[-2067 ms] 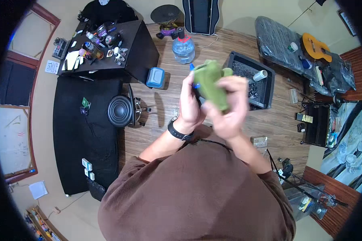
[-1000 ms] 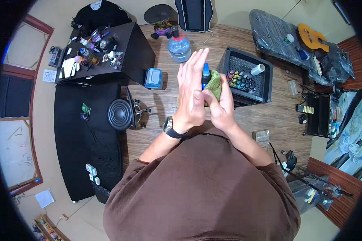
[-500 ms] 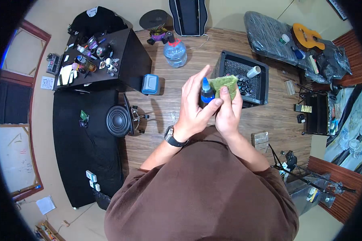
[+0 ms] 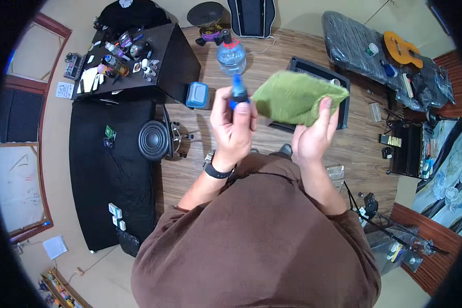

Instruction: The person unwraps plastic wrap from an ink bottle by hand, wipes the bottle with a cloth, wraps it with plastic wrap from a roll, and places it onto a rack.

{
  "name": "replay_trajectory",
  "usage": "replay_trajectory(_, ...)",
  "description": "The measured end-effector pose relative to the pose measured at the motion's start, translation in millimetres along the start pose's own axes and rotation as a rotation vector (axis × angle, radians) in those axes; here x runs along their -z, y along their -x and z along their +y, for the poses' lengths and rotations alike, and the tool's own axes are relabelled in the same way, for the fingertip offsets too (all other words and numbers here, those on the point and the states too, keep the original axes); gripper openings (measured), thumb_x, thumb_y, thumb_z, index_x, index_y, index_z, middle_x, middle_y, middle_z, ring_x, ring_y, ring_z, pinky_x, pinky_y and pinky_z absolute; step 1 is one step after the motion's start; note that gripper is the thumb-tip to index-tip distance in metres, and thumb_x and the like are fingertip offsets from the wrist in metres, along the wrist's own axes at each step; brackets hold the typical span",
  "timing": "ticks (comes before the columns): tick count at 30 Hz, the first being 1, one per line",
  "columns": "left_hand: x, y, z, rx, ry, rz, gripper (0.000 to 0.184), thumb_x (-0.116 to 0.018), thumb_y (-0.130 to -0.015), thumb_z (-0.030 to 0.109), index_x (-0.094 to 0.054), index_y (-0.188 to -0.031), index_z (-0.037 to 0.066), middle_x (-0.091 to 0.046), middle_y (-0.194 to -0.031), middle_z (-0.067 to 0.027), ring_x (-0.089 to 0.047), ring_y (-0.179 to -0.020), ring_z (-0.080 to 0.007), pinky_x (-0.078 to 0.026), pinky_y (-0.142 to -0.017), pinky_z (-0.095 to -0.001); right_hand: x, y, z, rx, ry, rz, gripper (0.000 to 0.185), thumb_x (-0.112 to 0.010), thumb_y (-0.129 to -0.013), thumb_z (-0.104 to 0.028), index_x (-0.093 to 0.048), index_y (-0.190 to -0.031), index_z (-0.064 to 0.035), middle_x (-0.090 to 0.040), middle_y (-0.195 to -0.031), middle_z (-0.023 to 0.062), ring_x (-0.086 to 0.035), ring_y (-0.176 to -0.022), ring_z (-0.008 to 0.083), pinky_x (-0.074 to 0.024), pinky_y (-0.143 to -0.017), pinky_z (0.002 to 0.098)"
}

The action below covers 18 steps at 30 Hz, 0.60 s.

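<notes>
My left hand (image 4: pixel 232 126) is wrapped round a small dark bottle (image 4: pixel 238 93) with a blue pointed cap, held upright and slightly blurred. To its right, my right hand (image 4: pixel 315 133) pinches one end of a green cloth (image 4: pixel 290 97), which spreads out towards the bottle. Whether the cloth's left edge touches the bottle or the left hand I cannot tell. Behind the cloth stands a black crate (image 4: pixel 344 115), mostly hidden; a white item (image 4: pixel 335 82) shows at its right side.
A dark desk (image 4: pixel 182 56) with bottles and tools stands at the upper left. Nearby are a large water jug (image 4: pixel 231 57), a blue-lidded container (image 4: pixel 197 95) and a round stool (image 4: pixel 154 140). A guitar (image 4: pixel 403 50) rests on a plastic-wrapped couch (image 4: pixel 351 43) at the upper right.
My hands have moved apart, the left one going left with the bottle. The green cloth, earlier bunched by the bottle, is now spread out in my right hand and covers most of the crate.
</notes>
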<state>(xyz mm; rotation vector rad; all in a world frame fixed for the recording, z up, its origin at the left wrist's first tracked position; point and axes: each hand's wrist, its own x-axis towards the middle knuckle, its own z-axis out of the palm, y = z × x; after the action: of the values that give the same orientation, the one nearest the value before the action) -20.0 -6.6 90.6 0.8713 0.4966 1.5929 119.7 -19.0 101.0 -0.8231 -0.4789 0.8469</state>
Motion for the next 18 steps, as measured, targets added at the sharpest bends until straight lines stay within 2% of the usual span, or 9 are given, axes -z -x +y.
replay_trajectory(2, -12, -5, 18, -0.093, -0.675, -0.229, 0.031, -0.063, -0.092, 0.016, -0.047, -0.108, -0.004, -0.06, -0.081, -0.0175, -0.061, -0.067, -0.023, -0.047, -0.06, -0.0373, 1, 4, -2, -0.016, -0.062, 0.131, 0.034, -0.048, -0.102, -0.017, -0.045, -0.132, -0.001, -0.056, -0.127, 0.011, -0.055, -0.116, 0.0195, -0.043, -0.101, 0.0358)
replay_trajectory(3, -16, -4, 20, -0.14, -1.005, -0.353, 0.034, -0.064, -0.09, 0.015, -0.045, -0.109, -0.004, -0.059, -0.078, -0.0183, -0.06, -0.063, -0.0255, -0.046, -0.058, -0.0384, 4, 8, -4, -0.022, -0.026, -0.067, 0.034, -0.049, -0.102, -0.018, -0.046, -0.131, -0.001, -0.055, -0.126, 0.0108, -0.055, -0.114, 0.0187, -0.0428, -0.1, 0.0353)
replay_trajectory(4, -18, -1, 16, -0.126, -0.994, -0.361, 0.034, -0.064, -0.09, 0.015, -0.045, -0.109, -0.004, -0.059, -0.078, -0.0183, -0.06, -0.063, -0.0255, -0.046, -0.058, -0.0384, 7, 12, -5, -0.029, 0.011, -0.263, 0.034, -0.05, -0.101, -0.019, -0.046, -0.13, -0.001, -0.055, -0.125, 0.0106, -0.055, -0.112, 0.0179, -0.0426, -0.099, 0.0348)
replay_trajectory(5, -20, 2, 12, -0.189, -0.994, -0.373, 0.036, -0.065, -0.088, 0.013, -0.043, -0.111, -0.004, -0.059, -0.077, -0.0196, -0.06, -0.064, -0.0299, -0.046, -0.057, -0.04, 5, 15, -8, -0.026, 0.022, -0.249, 0.034, -0.05, -0.101, -0.019, -0.046, -0.13, -0.001, -0.055, -0.125, 0.0106, -0.055, -0.112, 0.0179, -0.0426, -0.099, 0.0348)
replay_trajectory(7, -23, 8, 7, -0.322, -0.994, -0.392, 0.041, -0.065, -0.084, 0.01, -0.04, -0.114, -0.004, -0.058, -0.075, -0.0222, -0.06, -0.065, -0.0387, -0.046, -0.056, -0.043, -1, 20, -13, 0.001, 0.364, -0.608, 0.034, -0.053, -0.1, -0.021, -0.048, -0.126, -0.0005, -0.057, -0.118, 0.0079, -0.055, -0.104, 0.014, -0.0437, -0.094, 0.0303)
replay_trajectory(8, -24, 10, 8, -0.318, -0.986, -0.401, 0.041, -0.065, -0.084, 0.01, -0.04, -0.114, -0.004, -0.058, -0.075, -0.0222, -0.06, -0.065, -0.0387, -0.046, -0.056, -0.043, 3, 18, -14, 0.004, 0.369, -0.598, 0.034, -0.053, -0.1, -0.021, -0.048, -0.126, -0.0005, -0.057, -0.118, 0.0079, -0.055, -0.104, 0.014, -0.0437, -0.094, 0.0303)
replay_trajectory(11, -26, 15, 17, -0.154, -1.135, -0.492, 0.041, -0.062, -0.08, 0.004, -0.039, -0.114, -0.003, -0.058, -0.074, -0.0245, -0.058, -0.071, -0.0482, -0.046, -0.059, -0.0481, 16, 18, -13, -0.075, 0.339, -0.646, 0.035, -0.057, -0.099, -0.022, -0.049, -0.124, -0.0002, -0.058, -0.111, 0.0049, -0.054, -0.099, 0.0104, -0.0438, -0.089, 0.026)
replay_trajectory(16, -39, 20, 19, -0.092, -1.07, -0.549, 0.041, -0.062, -0.08, 0.004, -0.039, -0.113, -0.003, -0.058, -0.075, -0.0268, -0.059, -0.073, -0.0487, -0.046, -0.061, -0.0509, 21, 23, -19, -0.03, 0.268, -0.567, 0.034, -0.058, -0.098, -0.02, -0.049, -0.124, -0.0007, -0.06, -0.108, 0.0027, -0.055, -0.096, 0.0086, -0.0441, -0.087, 0.0243)
replay_trajectory(18, -40, 26, 14, -0.036, -1.054, -0.595, 0.04, -0.062, -0.079, 0.005, -0.039, -0.111, -0.003, -0.058, -0.075, -0.0272, -0.058, -0.072, -0.049, -0.046, -0.06, -0.0509, 23, 27, -16, -0.112, 0.126, -0.313, 0.033, -0.059, -0.097, -0.02, -0.05, -0.123, -0.001, -0.06, -0.107, 0.0025, -0.054, -0.096, 0.008, -0.0442, -0.086, 0.0244)
